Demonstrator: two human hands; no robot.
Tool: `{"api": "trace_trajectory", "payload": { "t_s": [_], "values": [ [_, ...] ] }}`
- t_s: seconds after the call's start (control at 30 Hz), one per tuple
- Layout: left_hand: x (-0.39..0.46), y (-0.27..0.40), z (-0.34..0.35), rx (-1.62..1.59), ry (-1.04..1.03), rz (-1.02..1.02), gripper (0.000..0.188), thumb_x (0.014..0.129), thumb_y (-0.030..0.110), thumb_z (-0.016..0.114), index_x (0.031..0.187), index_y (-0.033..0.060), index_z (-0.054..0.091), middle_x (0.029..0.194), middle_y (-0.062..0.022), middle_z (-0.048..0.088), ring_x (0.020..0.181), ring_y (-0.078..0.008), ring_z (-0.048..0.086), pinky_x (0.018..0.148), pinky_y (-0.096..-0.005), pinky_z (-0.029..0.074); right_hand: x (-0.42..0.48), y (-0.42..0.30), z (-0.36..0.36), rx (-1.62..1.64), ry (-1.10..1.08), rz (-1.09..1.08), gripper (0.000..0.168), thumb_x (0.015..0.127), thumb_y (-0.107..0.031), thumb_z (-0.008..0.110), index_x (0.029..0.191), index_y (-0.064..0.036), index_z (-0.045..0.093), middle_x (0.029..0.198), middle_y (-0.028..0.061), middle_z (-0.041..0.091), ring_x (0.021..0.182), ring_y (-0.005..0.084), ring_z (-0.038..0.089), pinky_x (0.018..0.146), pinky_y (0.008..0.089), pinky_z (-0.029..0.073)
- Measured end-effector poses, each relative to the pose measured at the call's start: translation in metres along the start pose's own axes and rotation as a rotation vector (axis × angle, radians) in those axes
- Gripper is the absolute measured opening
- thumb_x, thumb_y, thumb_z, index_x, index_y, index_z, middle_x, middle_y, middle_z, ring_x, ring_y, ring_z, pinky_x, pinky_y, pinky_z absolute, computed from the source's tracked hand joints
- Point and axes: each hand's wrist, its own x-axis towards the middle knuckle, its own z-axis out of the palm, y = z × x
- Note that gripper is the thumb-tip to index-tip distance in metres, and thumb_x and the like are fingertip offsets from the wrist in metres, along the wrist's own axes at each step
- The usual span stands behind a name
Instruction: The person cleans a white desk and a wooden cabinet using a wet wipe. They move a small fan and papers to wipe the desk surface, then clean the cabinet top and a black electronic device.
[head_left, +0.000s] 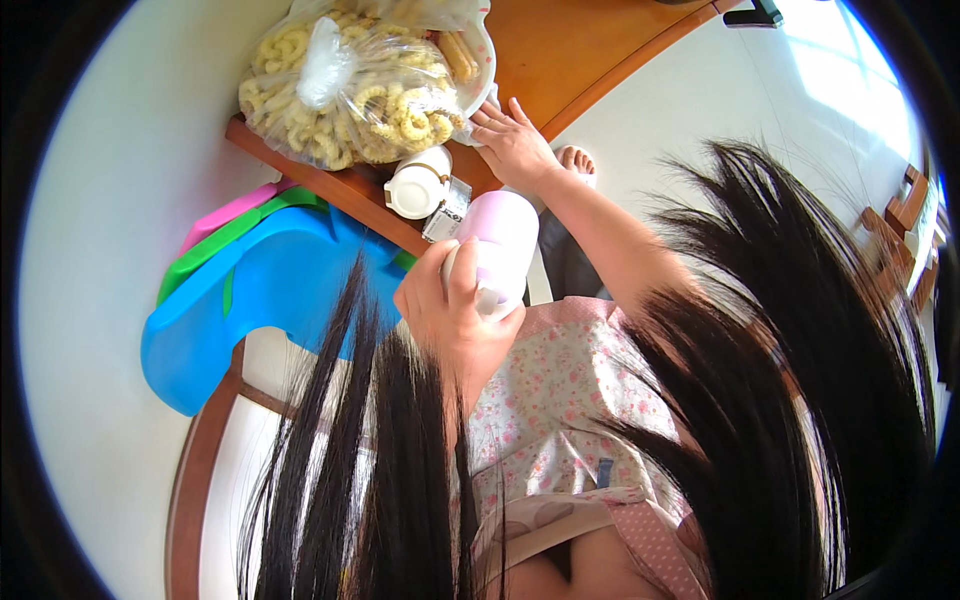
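Observation:
My left hand (461, 307) grips a pink and white bottle (499, 225) by its white-lidded end, off the corner of the wooden table (577, 45). Farther forward, my right hand (514, 142) reaches to the tabletop with spread fingers, on or against a white cloth or tissue (469, 135) that is mostly hidden. A clear plastic bag of ring-shaped puffed snacks (352, 90) lies beside that hand, against a white bowl with red dots (480, 60). Between the bag and the bottle are a white lidded cup (420, 184) and a small printed packet (448, 214).
Stacked blue (217, 300), green and pink plastic chairs stand left of the table, by a pale wall (97, 262). Wooden furniture (896, 225) is at the far right. My foot (577, 161) shows beyond the table edge. Long dark hair hangs across the lower view.

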Motion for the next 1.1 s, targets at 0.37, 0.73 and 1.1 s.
{"api": "trace_trajectory", "payload": {
  "t_s": [0.37,0.73,1.1],
  "values": [
    [0.000,-0.008,-0.010,-0.059,0.048,-0.038,0.078,0.052,0.009,0.082,0.121,0.0087,0.046,0.110,-0.0140,0.052,0.096,-0.0338,0.052,0.078,-0.0441,0.045,-0.005,0.001,-0.011,-0.115,-0.076,-0.269,0.037,0.092,-0.033,0.048,0.123,-0.017,0.057,0.132,-0.0022,0.052,0.130,0.0156,0.039,0.114,0.0430,0.019],
    [-0.008,-0.011,-0.016,-0.068,0.029,-0.047,0.077,0.051,0.007,0.080,0.120,0.0080,0.046,0.110,-0.0133,0.052,0.097,-0.0329,0.052,0.081,-0.0439,0.044,-0.047,0.033,-0.008,-0.284,-0.118,-0.333,0.038,0.090,-0.020,0.051,0.128,-0.017,0.052,0.142,-0.0048,0.041,0.136,0.0135,0.030,0.115,0.0372,0.019],
    [-0.013,-0.018,-0.012,-0.097,0.037,-0.047,0.078,0.051,0.006,0.080,0.121,0.0077,0.044,0.111,-0.0144,0.051,0.099,-0.0334,0.052,0.082,-0.0432,0.045,-0.083,0.010,0.027,-0.134,0.291,-0.086,0.027,0.075,-0.003,0.058,0.099,-0.010,0.067,0.110,0.0061,0.065,0.102,0.0228,0.062,0.092,0.0331,0.047]
  ]
}}
